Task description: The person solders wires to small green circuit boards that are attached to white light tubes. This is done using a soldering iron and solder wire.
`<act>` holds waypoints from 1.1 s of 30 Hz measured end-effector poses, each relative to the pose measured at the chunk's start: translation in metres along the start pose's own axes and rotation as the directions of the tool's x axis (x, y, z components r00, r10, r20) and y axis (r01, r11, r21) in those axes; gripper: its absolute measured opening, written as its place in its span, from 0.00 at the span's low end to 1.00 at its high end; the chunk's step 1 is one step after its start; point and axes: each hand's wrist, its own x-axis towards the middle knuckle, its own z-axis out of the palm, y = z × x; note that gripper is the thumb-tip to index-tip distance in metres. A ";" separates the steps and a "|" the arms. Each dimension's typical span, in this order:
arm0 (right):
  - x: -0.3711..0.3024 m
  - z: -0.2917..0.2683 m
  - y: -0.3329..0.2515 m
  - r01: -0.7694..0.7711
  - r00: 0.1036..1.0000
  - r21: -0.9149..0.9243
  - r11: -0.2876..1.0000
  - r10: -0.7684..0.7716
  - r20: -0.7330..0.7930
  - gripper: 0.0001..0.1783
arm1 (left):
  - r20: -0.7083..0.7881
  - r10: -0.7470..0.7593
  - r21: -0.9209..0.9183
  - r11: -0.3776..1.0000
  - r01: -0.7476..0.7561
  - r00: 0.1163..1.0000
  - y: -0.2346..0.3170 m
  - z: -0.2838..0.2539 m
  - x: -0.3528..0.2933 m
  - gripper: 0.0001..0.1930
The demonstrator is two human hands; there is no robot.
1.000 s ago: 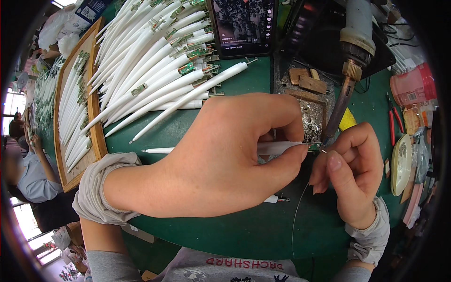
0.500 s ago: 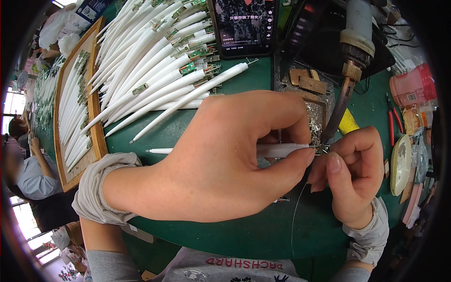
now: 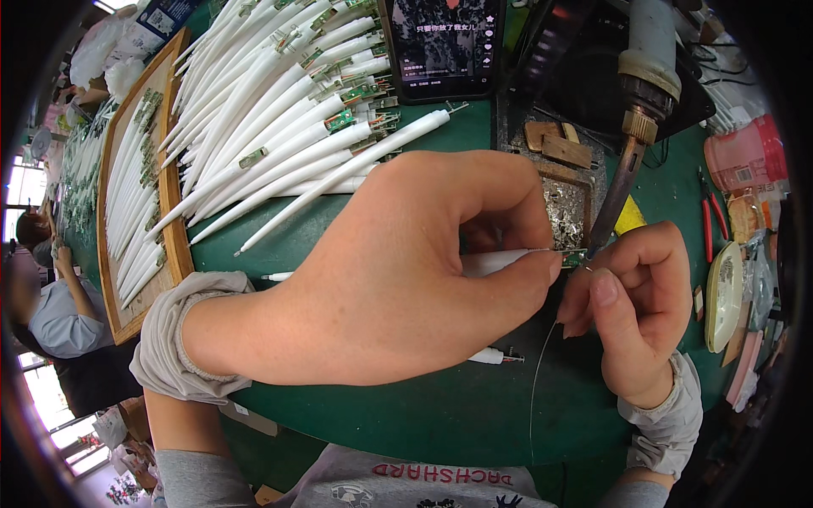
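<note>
My left hand [image 3: 415, 279] is closed round a white stylus pen [image 3: 495, 262], whose thin tip shows left of the wrist. At the pen's right end a small green circuit board [image 3: 574, 260] sticks out past my fingertips. The tip of a soldering iron [image 3: 618, 186], coming down from the upper right, is at this board. My right hand [image 3: 639, 305] pinches a thin solder wire [image 3: 533, 398]; its end is close to the board and the rest trails down toward me. Below my left hand, the end of another white pen [image 3: 487, 356] shows, with bare leads.
A large pile of white pens [image 3: 279, 118] with green boards lies at the upper left, beside a wooden tray [image 3: 179, 245] of more pens. A phone [image 3: 445, 51], wood blocks [image 3: 566, 151], red-handled pliers [image 3: 710, 220] and a pale dish [image 3: 724, 296] surround the work. Another person sits far left.
My left hand has shifted slightly up and left with the pen, uncovering more of the other pen below it. My right hand stays at the board, almost unmoved.
</note>
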 end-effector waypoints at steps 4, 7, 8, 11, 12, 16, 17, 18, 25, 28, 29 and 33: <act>0.000 0.001 0.003 0.031 1.000 0.019 0.999 -0.031 0.003 0.09 | -0.019 0.054 0.011 0.998 -0.054 0.998 -0.002 0.003 -0.001 0.03; 0.000 0.003 0.003 0.079 0.997 0.018 0.997 -0.079 -0.002 0.10 | -0.019 0.112 0.046 0.993 -0.111 0.994 0.000 0.003 -0.001 0.03; 0.000 0.004 0.003 0.094 0.995 0.013 0.995 -0.094 -0.015 0.10 | -0.014 0.105 0.037 0.994 -0.104 0.994 -0.001 0.003 0.000 0.03; 0.000 0.004 0.002 0.086 0.996 0.024 0.996 -0.086 -0.034 0.11 | -0.001 0.081 0.042 0.996 -0.081 0.997 0.001 0.001 -0.002 0.03; 0.000 0.001 0.003 0.085 0.996 0.023 0.996 -0.084 -0.034 0.11 | 0.007 0.066 0.057 0.996 -0.066 0.998 0.002 0.001 -0.002 0.03; -0.001 -0.004 0.006 0.075 0.997 -0.079 0.994 -0.075 0.005 0.14 | 0.015 0.000 0.020 1.000 0.000 1.000 0.001 -0.001 -0.002 0.03; -0.001 -0.004 0.007 0.034 0.999 -0.091 0.995 -0.035 -0.004 0.16 | 0.024 0.000 0.000 1.000 0.000 1.000 -0.001 0.000 -0.002 0.03; -0.001 -0.003 0.006 0.034 0.999 -0.090 0.995 -0.034 -0.004 0.16 | 0.032 0.001 -0.020 1.000 -0.001 0.999 -0.002 0.000 -0.001 0.03; 0.002 -0.001 0.009 0.076 0.997 -0.148 0.986 -0.072 0.030 0.14 | 0.050 0.009 -0.023 1.000 -0.008 0.999 -0.002 0.001 -0.002 0.03; 0.001 -0.001 0.008 0.072 0.997 -0.154 0.985 -0.070 0.020 0.13 | 0.057 0.000 -0.017 1.000 0.001 0.998 -0.003 0.002 -0.002 0.03; 0.001 -0.001 0.009 0.069 0.998 -0.153 0.986 -0.067 0.020 0.13 | 0.052 -0.011 -0.020 1.000 0.012 0.999 -0.003 0.002 -0.002 0.03; 0.001 0.002 0.009 0.090 0.996 -0.172 0.981 -0.090 0.007 0.12 | 0.042 -0.003 0.027 1.000 0.001 0.999 -0.004 0.003 -0.002 0.04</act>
